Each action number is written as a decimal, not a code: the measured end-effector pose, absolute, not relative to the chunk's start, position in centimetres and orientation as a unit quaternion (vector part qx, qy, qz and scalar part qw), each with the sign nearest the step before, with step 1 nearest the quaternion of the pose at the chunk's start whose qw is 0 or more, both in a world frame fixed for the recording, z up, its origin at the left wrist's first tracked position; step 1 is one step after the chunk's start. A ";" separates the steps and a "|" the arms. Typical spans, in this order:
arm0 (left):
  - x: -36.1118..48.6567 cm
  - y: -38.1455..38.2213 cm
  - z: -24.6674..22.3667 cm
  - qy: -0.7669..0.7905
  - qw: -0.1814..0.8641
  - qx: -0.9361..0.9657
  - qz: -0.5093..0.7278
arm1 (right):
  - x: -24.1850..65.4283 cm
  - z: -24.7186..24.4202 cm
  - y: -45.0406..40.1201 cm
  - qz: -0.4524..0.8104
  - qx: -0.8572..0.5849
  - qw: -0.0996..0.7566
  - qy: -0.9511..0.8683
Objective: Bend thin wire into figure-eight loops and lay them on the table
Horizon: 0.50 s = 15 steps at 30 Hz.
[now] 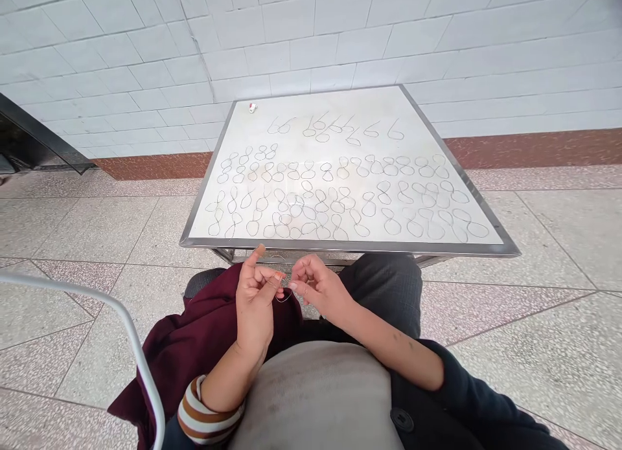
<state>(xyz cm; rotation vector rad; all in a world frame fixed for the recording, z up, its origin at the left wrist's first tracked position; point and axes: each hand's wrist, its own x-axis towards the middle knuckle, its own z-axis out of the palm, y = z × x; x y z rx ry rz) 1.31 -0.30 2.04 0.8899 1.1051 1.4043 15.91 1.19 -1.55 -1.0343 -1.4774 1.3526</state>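
Observation:
My left hand (257, 294) and my right hand (318, 287) are close together over my lap, just in front of the table's near edge. Between them is a thin wire loop (284, 300), pinched in the thumb and fingers of my left hand. The thumb and forefinger of my right hand close on the wire near its middle. Beyond my hands, rows of thin wire pieces bent like figure eights (326, 171) lie on the white table (350, 100). Toward the back are several open-ended pieces shaped like a six (396, 131).
A small red and white object (253, 107) sits at the table's back left corner. The metal rim (350, 246) runs along the near edge, close to my knees. A grey curved bar (127, 320) stands at the left. A white brick wall (311, 42) rises behind the table.

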 end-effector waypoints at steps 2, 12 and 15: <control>1.3 -0.2 1.9 0.455 0.545 0.364 0.603 | 15.6 -1.5 0.9 0.548 -0.418 0.409 -0.598; 1.9 -0.5 1.9 0.446 0.526 0.362 0.627 | 15.0 -0.7 0.8 0.624 -0.381 0.410 -0.546; 1.8 -0.7 1.7 0.441 0.518 0.388 0.621 | 15.1 -0.9 0.9 0.630 -0.379 0.405 -0.544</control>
